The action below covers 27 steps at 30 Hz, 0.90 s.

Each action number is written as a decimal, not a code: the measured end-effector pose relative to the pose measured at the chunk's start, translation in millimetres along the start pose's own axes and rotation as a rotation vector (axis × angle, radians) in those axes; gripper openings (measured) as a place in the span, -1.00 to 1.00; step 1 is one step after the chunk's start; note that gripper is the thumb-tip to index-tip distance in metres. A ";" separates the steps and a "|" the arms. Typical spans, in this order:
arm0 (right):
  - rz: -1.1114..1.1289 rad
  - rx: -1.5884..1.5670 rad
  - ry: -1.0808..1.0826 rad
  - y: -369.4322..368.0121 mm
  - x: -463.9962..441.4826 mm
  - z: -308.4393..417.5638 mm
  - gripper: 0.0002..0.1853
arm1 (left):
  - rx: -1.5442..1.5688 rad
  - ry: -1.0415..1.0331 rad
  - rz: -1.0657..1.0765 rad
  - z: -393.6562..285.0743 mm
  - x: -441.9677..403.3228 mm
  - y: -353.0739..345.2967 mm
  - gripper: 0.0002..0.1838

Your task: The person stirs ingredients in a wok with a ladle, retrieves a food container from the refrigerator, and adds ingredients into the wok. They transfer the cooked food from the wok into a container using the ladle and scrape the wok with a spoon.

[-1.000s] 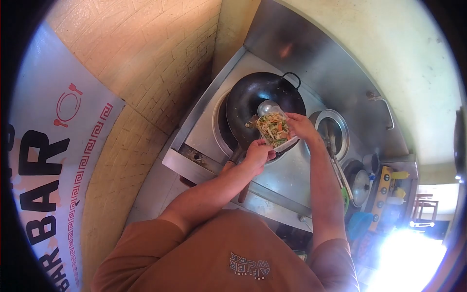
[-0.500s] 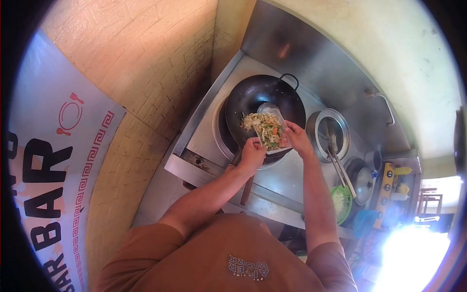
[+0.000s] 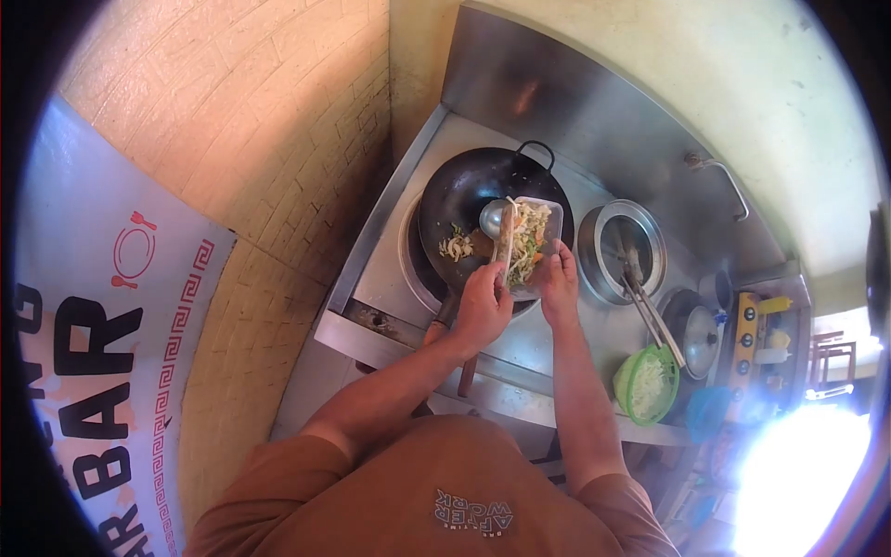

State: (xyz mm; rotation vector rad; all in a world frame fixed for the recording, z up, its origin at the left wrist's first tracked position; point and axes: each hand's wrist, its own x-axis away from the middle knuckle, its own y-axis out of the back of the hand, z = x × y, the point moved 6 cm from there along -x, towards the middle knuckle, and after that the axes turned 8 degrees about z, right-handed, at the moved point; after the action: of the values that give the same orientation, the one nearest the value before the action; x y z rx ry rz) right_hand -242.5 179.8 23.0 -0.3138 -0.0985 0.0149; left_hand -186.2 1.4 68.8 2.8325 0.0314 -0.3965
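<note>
A clear plastic food container [image 3: 554,219] filled with chopped, stir-fried food [image 3: 527,243] is held over the near side of a black wok [image 3: 455,190]. My left hand [image 3: 484,304] grips its near left edge, fingers closed. On the right side, my right hand [image 3: 559,286] pinches the container's wall and near corner. A metal ladle [image 3: 493,219] rests in the wok just left of the container, its bowl showing. Some of the same food [image 3: 456,245] lies on the wok's left inner side.
To the right stands a round metal pot [image 3: 594,251] with tongs [image 3: 650,320] across it. A green basket [image 3: 640,395] of shredded vegetable and a lidded pan [image 3: 698,348] sit farther right. A steel backsplash [image 3: 575,102] rises behind; a brick wall [image 3: 297,186] stands left.
The container has turned more upright in my hands and shifted slightly right. Food that spread left across its edge now shows apart, as a small heap in the wok.
</note>
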 end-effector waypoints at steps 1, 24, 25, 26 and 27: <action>-0.012 -0.045 0.004 -2.1 1.3 1.8 -0.60 | -0.017 -0.031 0.005 -4.3 -2.3 3.8 -0.59; -0.771 -0.242 0.234 148.0 402.0 92.9 -0.65 | 0.459 0.212 1.147 -164.3 184.9 -127.3 -0.45; -0.845 -0.220 0.335 159.6 436.4 90.8 -0.65 | 0.423 0.177 1.230 -161.6 203.1 -129.7 -0.45; -0.936 -0.217 0.380 181.4 477.7 87.8 -0.66 | 0.371 0.201 1.317 -163.7 224.1 -143.4 -0.45; -1.007 -0.219 0.437 190.1 517.8 83.1 -0.66 | 0.272 0.205 1.458 -162.5 249.7 -145.9 -0.45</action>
State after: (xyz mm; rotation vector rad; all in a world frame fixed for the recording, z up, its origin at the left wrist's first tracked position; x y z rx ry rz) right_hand 264.6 401.6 91.8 -0.4508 0.1851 -1.0639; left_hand 88.6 182.4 111.2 2.2717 -1.9420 0.2473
